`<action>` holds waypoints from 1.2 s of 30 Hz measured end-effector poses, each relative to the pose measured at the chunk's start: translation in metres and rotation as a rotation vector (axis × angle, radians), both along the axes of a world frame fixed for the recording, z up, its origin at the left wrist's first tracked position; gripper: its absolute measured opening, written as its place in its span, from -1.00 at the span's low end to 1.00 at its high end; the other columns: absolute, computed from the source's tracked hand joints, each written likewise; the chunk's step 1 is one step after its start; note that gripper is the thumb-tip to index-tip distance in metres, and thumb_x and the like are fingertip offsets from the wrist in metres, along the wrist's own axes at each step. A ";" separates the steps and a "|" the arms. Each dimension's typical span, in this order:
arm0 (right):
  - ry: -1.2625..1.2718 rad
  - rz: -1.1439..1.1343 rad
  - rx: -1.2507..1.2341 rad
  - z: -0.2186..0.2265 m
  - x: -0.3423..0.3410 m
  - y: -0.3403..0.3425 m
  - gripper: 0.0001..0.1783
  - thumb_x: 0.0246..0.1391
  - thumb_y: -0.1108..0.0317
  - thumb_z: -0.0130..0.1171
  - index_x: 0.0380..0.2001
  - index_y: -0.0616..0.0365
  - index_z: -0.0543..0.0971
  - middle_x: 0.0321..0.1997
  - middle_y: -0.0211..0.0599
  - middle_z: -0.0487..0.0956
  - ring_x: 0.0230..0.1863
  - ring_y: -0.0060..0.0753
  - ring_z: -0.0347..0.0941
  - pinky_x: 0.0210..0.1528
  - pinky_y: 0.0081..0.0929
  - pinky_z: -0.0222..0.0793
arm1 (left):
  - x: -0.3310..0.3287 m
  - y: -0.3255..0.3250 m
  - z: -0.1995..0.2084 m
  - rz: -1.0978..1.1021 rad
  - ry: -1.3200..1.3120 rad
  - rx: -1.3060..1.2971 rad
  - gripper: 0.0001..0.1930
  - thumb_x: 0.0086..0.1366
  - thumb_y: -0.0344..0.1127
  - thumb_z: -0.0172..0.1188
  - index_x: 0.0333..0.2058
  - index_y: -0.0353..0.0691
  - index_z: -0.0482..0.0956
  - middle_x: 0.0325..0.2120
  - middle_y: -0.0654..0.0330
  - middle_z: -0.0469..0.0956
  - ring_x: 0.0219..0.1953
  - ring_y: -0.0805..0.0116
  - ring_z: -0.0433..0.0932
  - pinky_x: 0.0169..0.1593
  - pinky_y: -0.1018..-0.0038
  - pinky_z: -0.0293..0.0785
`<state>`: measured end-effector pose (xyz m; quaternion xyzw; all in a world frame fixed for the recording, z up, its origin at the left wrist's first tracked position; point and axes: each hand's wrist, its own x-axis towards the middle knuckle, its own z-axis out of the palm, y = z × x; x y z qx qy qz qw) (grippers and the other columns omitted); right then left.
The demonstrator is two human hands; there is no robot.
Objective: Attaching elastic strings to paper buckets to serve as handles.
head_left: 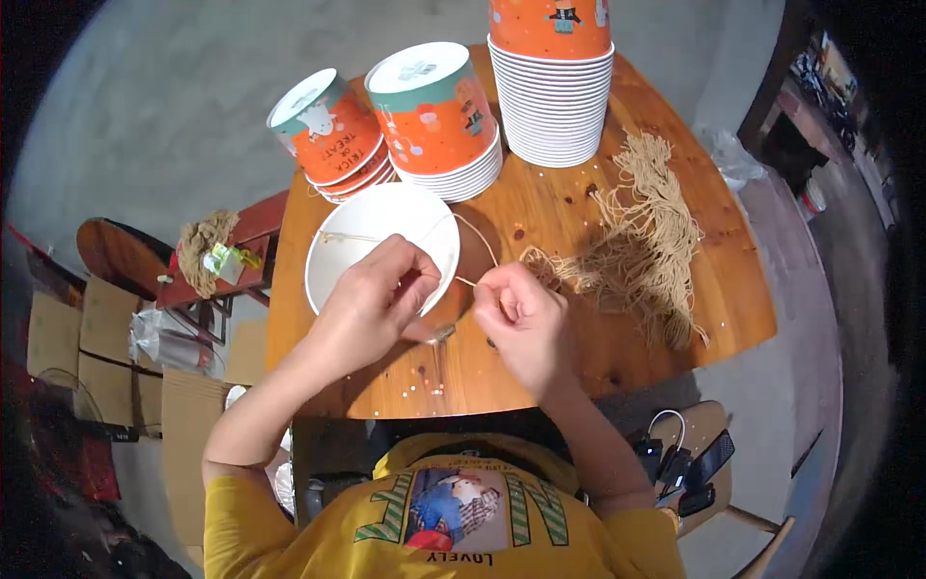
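A pale beige string (482, 239) loops over the right side of a round white paper bowl (333, 275) to my right hand. My right hand (524, 323), fingers curled in a pinch, grips the string just right of the bowl. Over the bowl's front part, my left hand (371, 294) is closed with thumb and forefinger together. String shows inside the bowl behind this hand and seems to run into its pinch; the fingertips partly hide it. On the table below the hands lies a small metal object (441, 334), its kind unclear.
On the wooden table (453, 386) stand two shorter stacks of upturned orange tubs (333, 130) (434, 125) and a tall stack (552, 106). A heap of beige strings (656, 241) lies right. A stool (709, 434) holds a phone and cables; a red bench (256, 232) stands left.
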<state>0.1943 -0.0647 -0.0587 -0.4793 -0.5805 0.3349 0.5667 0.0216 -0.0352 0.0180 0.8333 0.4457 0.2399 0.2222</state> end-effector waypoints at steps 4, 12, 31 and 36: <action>-0.030 -0.025 0.035 0.001 0.000 0.000 -0.85 -0.11 0.54 0.19 -0.46 0.13 0.43 -0.62 -0.41 0.37 -0.62 -0.63 0.25 -0.56 -0.58 0.22 | 0.001 0.001 -0.001 0.040 -0.011 -0.038 -0.92 0.22 -0.48 0.13 -0.33 -0.34 0.43 -0.40 0.09 0.43 -0.46 0.27 0.49 -0.38 0.45 0.43; -0.122 0.026 0.034 0.001 0.001 0.002 -0.85 -0.10 0.47 0.21 -0.46 0.13 0.42 -0.56 -0.28 0.49 -0.55 -0.31 0.47 -0.51 -0.38 0.37 | 0.001 0.004 -0.007 0.036 -0.030 -0.041 -0.91 0.22 -0.48 0.14 -0.32 -0.34 0.44 -0.41 0.13 0.45 -0.46 0.34 0.48 -0.38 0.48 0.42; -0.091 -0.024 0.123 0.002 -0.005 0.006 -0.88 -0.06 0.47 0.21 -0.42 0.12 0.47 -0.52 -0.24 0.52 -0.52 -0.29 0.50 -0.48 -0.39 0.41 | -0.001 0.006 -0.009 0.003 -0.062 -0.074 -0.79 0.19 -0.57 0.00 -0.19 -0.33 0.48 -0.38 0.11 0.41 -0.36 0.32 0.49 -0.31 0.48 0.46; -0.128 -0.065 0.138 -0.001 -0.006 0.006 -0.89 -0.04 0.44 0.21 -0.42 0.11 0.48 -0.49 -0.22 0.55 -0.47 -0.24 0.54 -0.48 -0.36 0.45 | -0.001 0.006 -0.009 -0.012 -0.045 -0.051 -0.79 0.18 -0.57 0.00 -0.19 -0.33 0.48 -0.38 0.11 0.40 -0.37 0.32 0.49 -0.31 0.48 0.45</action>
